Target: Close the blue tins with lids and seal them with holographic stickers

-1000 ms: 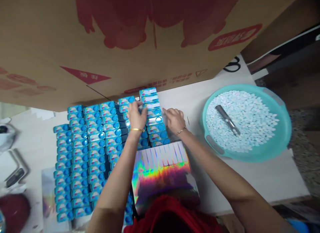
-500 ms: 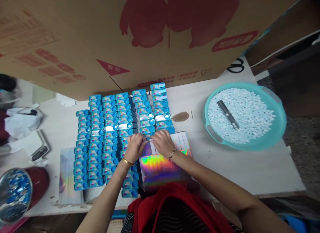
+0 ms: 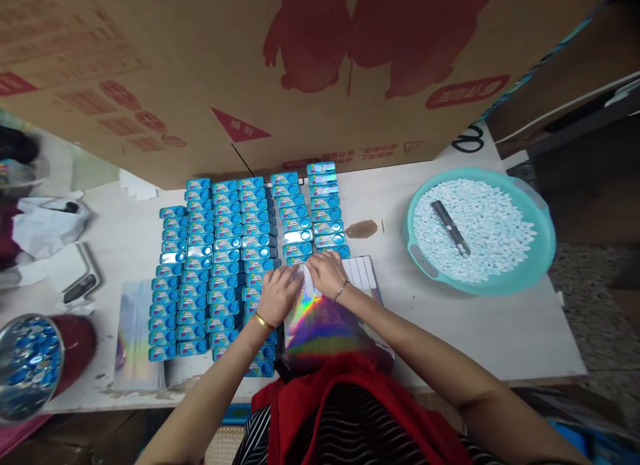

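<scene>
A stack of shiny rainbow sticker sheets (image 3: 325,325) with white strip-shaped labels lies in front of me, close to my body. Both hands meet over its far left corner. My left hand (image 3: 279,294) is closed, its fingers curled at the sheet's edge. Closed beside it, my right hand (image 3: 326,274) has its fingertips at the same corner. A white strip (image 3: 307,280) shows between the hands; whether it is loose from the sheet I cannot tell. Small blue tins (image 3: 223,258) stand in several rows to the left and beyond the hands, some partly hidden by them.
A turquoise basin (image 3: 540,252) of small white pieces holds a dark scoop-like tube (image 3: 450,227) on the right. A large cardboard box (image 3: 320,132) walls off the back. At left stand a red pot (image 3: 75,352) of blue metallic pieces and another shiny sheet (image 3: 137,338).
My hands have drawn back slightly from the tin at the row's near end to the sheet's corner. The white strip now shows between them. The view has shifted a little.
</scene>
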Motion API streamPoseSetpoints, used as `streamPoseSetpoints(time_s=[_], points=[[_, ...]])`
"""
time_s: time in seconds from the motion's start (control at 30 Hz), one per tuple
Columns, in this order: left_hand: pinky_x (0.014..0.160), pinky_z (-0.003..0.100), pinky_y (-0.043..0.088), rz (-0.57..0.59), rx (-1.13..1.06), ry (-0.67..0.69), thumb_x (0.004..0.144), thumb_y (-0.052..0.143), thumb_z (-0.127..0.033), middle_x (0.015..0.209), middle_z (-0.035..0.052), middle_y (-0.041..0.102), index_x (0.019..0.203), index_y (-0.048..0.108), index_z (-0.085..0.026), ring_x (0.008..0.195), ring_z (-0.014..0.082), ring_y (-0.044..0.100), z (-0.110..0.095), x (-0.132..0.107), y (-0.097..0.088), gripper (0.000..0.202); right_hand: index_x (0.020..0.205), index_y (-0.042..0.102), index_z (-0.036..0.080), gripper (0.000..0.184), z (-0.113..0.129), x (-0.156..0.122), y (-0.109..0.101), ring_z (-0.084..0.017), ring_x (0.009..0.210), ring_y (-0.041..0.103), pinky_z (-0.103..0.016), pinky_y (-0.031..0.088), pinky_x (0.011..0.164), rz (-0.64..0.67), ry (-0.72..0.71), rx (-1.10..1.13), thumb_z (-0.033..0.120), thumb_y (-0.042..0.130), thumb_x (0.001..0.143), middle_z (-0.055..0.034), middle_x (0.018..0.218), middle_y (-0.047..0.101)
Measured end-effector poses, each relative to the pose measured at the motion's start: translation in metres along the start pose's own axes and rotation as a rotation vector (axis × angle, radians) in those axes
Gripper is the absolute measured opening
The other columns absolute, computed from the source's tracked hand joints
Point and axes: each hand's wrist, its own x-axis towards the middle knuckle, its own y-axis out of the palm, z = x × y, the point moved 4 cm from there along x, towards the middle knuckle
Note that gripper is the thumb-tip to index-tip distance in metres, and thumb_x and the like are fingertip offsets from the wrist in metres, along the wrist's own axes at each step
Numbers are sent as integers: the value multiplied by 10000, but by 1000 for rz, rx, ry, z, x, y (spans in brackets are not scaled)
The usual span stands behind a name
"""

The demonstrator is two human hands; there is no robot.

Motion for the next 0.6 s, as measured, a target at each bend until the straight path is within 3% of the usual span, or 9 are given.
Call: streamPoseSetpoints(time_s=[0.13, 0.2, 0.27, 0.37, 0.43, 0.53, 0.6], points=[[772, 358, 377, -24, -322, -138, 883, 557, -209, 940, 57, 686, 906, 617, -201, 881, 203, 589, -18, -18, -27, 65, 803, 633, 175, 271, -3, -2, 7, -230, 849, 515, -370, 287, 801, -7, -27, -8, 209, 412, 957, -86, 844, 656], [773, 334, 393, -134, -547, -347, 872, 582, -227, 830, 27, 663, 822, 589, -199, 815, 168, 592, -19, -20, -42, 58, 887, 653, 171, 300, -5, -4, 7, -243, 892, 526, -385, 314, 835, -62, -48, 69, 264, 382, 976, -103, 902, 656], [771, 309, 420, -317, -786, -633, 842, 625, -271, 796, 16, 634, 784, 571, -196, 792, 151, 588, -12, -17, -50, 109, 1023, 646, 166, 395, -5, -9, 0, -257, 989, 530, -401, 341, 890, -180, -96, 229, 411, 338, 990, -126, 1033, 638], [705, 259, 440, -541, -1114, -984, 741, 719, -337, 750, -1, 599, 763, 563, -188, 720, 125, 566, 1, -5, -43, 217, 1112, 614, 169, 608, -1, -20, -16, -263, 1106, 517, -407, 370, 960, -311, -173, 568, 630, 254, 947, -136, 1150, 592], [659, 231, 430, -596, -1260, -1103, 666, 767, -356, 706, -17, 578, 741, 560, -182, 663, 104, 541, 7, 6, -31, 281, 1048, 621, 180, 615, 3, -25, -22, -254, 1064, 544, -394, 402, 942, -305, -151, 752, 687, 300, 910, -114, 1082, 609], [618, 213, 416, -593, -1376, -1181, 597, 800, -357, 651, -30, 555, 712, 566, -173, 605, 85, 506, 12, 19, -13, 319, 843, 602, 196, 437, 5, -28, -22, -204, 843, 578, -330, 450, 799, -282, 36, 895, 611, 475, 888, -43, 833, 608], [608, 213, 413, -562, -1401, -1199, 577, 806, -354, 622, -33, 547, 689, 571, -168, 583, 82, 492, 13, 26, -1, 320, 738, 556, 202, 352, 1, -25, -22, -169, 723, 550, -292, 439, 711, -304, 143, 941, 502, 496, 913, -5, 707, 559]])
